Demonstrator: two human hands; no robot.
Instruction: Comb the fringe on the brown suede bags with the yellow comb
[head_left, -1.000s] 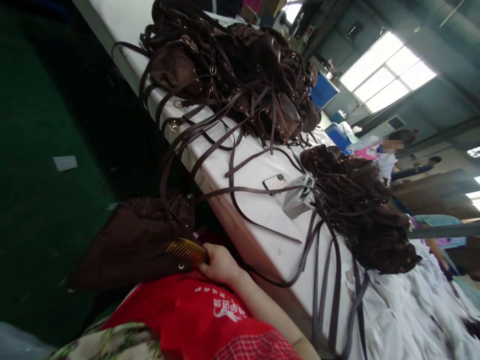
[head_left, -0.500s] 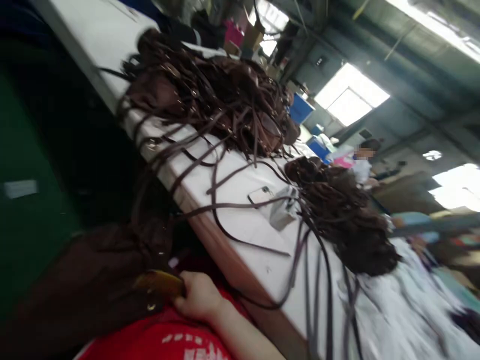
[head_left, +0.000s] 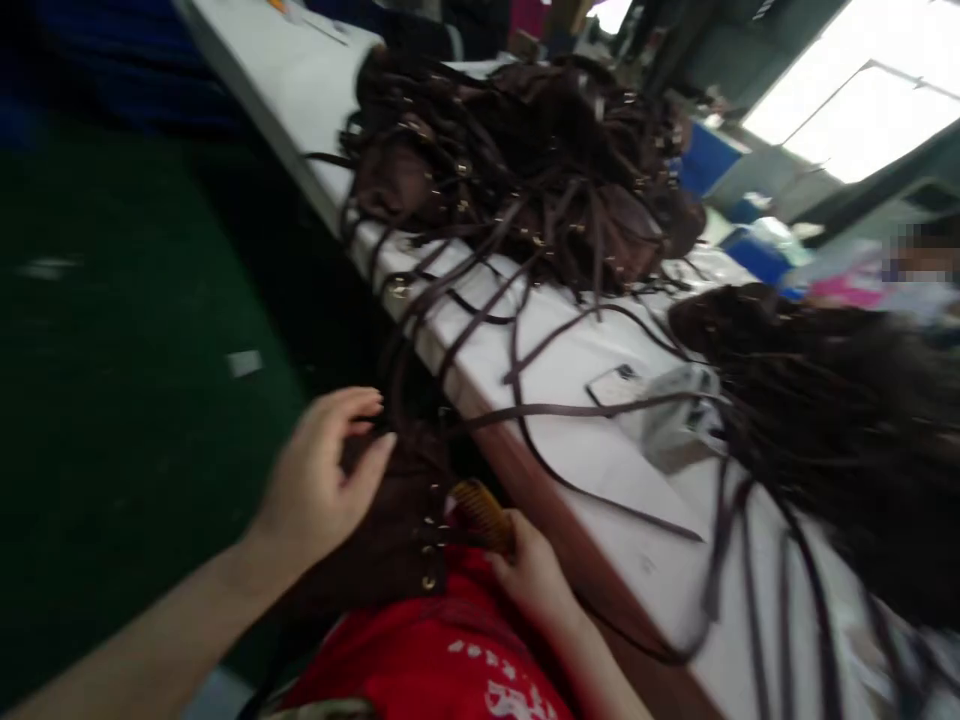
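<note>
A dark brown bag [head_left: 360, 550] with brass-coloured eyelets hangs in front of my red top, beside the table edge. My left hand [head_left: 319, 480] is over its upper part, with thumb and fingers curved and a gap between them. The fingertips are close to a brown strap [head_left: 397, 390]; whether they touch it I cannot tell. Low against the red top, my right hand [head_left: 532, 565] grips an amber, ridged tool [head_left: 482, 512] like a brush or comb. This tool lies at the bag's eyelet edge, and part of it is hidden in the hand.
The white table [head_left: 570, 470] runs diagonally, with a pile of brown bags [head_left: 517, 170] and a second dark pile [head_left: 840, 430]. Loose straps trail over its edge. A phone [head_left: 619, 385] lies by a small white box [head_left: 679, 415]. A person [head_left: 911, 270] is at far right.
My left hand has come into view over the bag. The camera view has shifted, so table, bag and right hand appear farther right. The right hand still grips the amber tool.
</note>
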